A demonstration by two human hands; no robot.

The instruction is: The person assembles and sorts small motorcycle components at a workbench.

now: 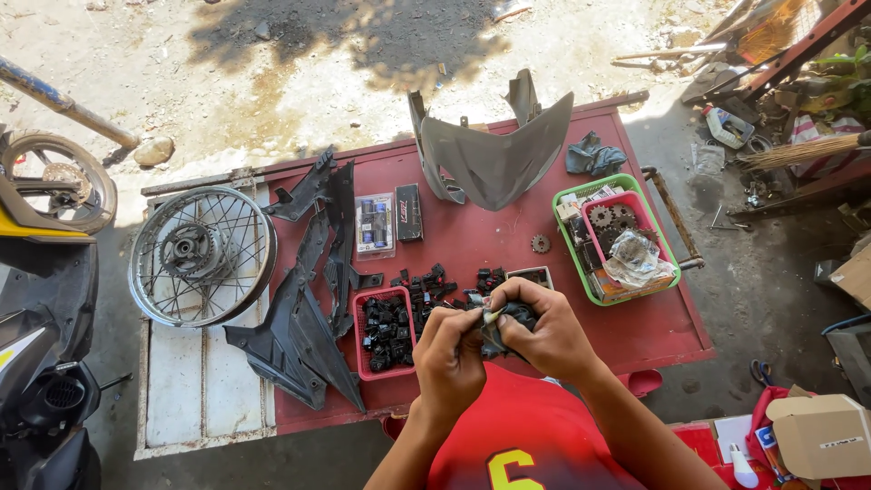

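My left hand (449, 349) and my right hand (540, 331) are pressed together over the front of a red table (472, 240). Both grip a small dark part wrapped in a dark rag (499, 328); the part itself is mostly hidden by my fingers. Just beyond my hands lies a heap of small black parts (435, 290). A small red basket (386, 331) filled with more black parts sits to the left of my left hand.
A grey motorcycle fairing (494, 154) lies at the table's far side, black plastic panels (304, 308) on its left. A green basket (617, 238) holds sprockets. A spoked wheel (201, 256) rests on a white board. A motorcycle (41, 299) stands at left, cardboard boxes (817, 434) at right.
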